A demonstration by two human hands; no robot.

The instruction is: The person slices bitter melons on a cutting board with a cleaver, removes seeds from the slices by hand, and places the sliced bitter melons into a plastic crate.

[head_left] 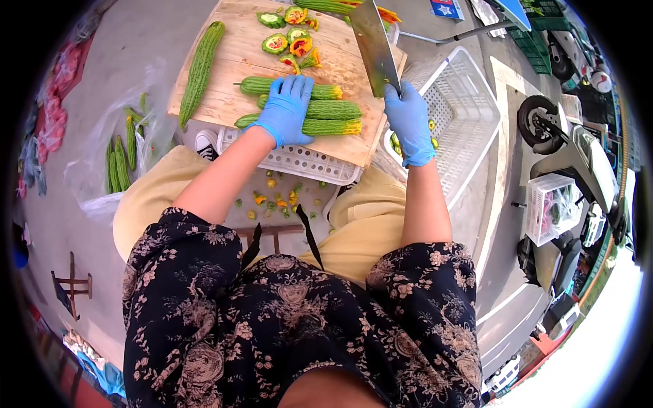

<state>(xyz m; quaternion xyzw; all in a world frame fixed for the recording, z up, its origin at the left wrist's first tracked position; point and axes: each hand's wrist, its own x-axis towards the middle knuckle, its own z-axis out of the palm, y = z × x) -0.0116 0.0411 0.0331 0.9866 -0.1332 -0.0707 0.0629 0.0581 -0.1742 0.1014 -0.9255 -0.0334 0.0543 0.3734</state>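
Observation:
My left hand (287, 112), in a blue glove, lies across several green bitter gourds (333, 109) side by side on a wooden board (231, 92). Its fingers reach over the far gourd and its thumb rests by the near one, holding them down. In my right hand (410, 122), also gloved in blue, is the handle of a cleaver (373, 47). The wide blade stands raised near the board's right edge, apart from the gourds. Cut gourd pieces (300, 45), some orange-red inside, are farther back. One long whole gourd (202, 75) lies along the board's left side.
A white plastic crate (476, 112) with some cut pieces stands right of the board. Another white crate (299, 167) supports it. Trimmed ends (282, 202) litter the floor between my legs. A plastic bag (92, 173) with gourds lies left; a motorbike (578, 160) is at right.

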